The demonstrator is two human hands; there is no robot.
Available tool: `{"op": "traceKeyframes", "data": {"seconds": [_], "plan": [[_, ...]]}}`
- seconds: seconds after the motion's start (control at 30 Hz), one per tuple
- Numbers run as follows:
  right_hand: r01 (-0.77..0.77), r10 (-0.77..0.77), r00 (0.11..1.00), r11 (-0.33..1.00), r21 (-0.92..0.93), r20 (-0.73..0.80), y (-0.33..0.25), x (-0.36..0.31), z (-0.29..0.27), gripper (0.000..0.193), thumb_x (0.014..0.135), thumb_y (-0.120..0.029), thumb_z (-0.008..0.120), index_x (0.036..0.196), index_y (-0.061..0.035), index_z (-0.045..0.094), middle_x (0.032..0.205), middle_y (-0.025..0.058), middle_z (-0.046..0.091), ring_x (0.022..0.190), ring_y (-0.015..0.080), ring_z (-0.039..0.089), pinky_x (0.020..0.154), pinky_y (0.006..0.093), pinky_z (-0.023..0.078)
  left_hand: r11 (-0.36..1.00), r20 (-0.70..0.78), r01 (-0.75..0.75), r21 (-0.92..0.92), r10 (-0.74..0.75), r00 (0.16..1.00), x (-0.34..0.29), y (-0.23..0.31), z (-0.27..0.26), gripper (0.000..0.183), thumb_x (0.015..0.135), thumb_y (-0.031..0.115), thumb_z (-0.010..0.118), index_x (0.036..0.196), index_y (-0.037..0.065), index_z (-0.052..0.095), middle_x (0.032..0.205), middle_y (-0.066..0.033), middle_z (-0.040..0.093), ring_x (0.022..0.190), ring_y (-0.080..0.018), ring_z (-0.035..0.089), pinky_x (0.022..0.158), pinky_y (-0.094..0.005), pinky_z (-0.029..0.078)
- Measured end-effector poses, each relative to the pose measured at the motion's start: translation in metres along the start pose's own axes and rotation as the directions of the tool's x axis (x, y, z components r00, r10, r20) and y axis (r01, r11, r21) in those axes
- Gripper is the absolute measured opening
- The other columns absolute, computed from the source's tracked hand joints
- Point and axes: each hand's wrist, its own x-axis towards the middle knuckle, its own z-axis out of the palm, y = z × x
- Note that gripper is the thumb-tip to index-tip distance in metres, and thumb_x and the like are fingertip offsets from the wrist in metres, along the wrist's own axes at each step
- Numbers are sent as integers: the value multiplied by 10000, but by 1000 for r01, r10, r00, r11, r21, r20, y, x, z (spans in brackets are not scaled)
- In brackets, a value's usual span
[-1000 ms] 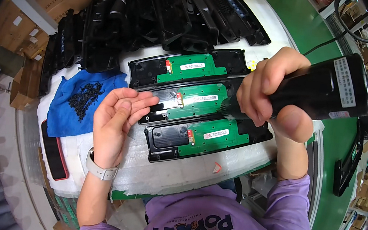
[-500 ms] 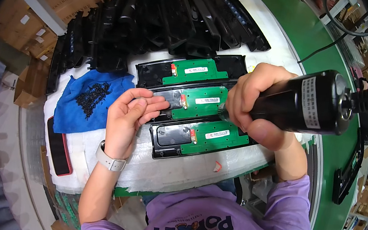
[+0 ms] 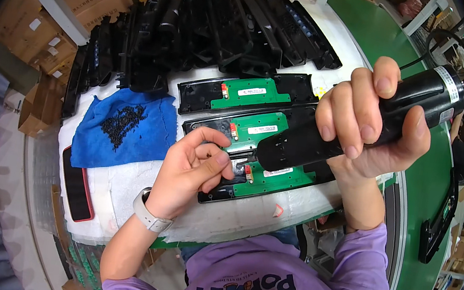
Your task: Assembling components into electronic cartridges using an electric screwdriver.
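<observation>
My right hand (image 3: 363, 117) grips a black electric screwdriver (image 3: 302, 142), tilted so its front end points down and left. Close to that end, my left hand (image 3: 194, 166) has its thumb and fingertips pinched together; anything between them is too small to make out. Beneath both hands lie three black plastic housings in a row, each with a green circuit board. The far board (image 3: 276, 95) is uncovered by my hands, while the middle board (image 3: 244, 141) and the near board (image 3: 284, 187) are partly hidden by the screwdriver. The bit tip cannot be made out.
Left of the housings, a blue cloth (image 3: 90, 142) holds a pile of small black screws (image 3: 122, 123). A phone (image 3: 77, 187) with a red edge lies nearer me. Black plastic casings (image 3: 212, 21) stand packed along the back. A green surface (image 3: 367, 34) runs down the right.
The screwdriver has swung from pointing at the middle board to slanting down toward my left hand. My left hand has moved right and nearer me, its fingers curling into a pinch.
</observation>
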Motion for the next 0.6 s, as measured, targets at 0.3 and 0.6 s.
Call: {"op": "traceKeyframes", "data": {"seconds": [0.3, 0.6], "plan": [[34, -33, 996, 999, 3, -78, 9, -4, 6, 346, 843, -346, 520, 990, -44, 440, 652, 12, 473, 495, 118, 465, 561, 298, 413, 996, 85, 88, -2, -88, 993, -3, 1, 0, 72, 877, 86, 537, 874, 16, 521, 724, -127, 632, 400, -39, 377, 396, -175, 301], [28, -26, 997, 999, 25, -67, 9, -6, 7, 342, 845, -350, 509, 987, -47, 433, 651, 10, 472, 486, 113, 457, 563, 297, 414, 994, 160, 79, -74, -66, 985, -2, -3, -2, 66, 845, 26, 568, 865, 12, 506, 775, -159, 641, 447, -68, 457, 428, -190, 365]]}}
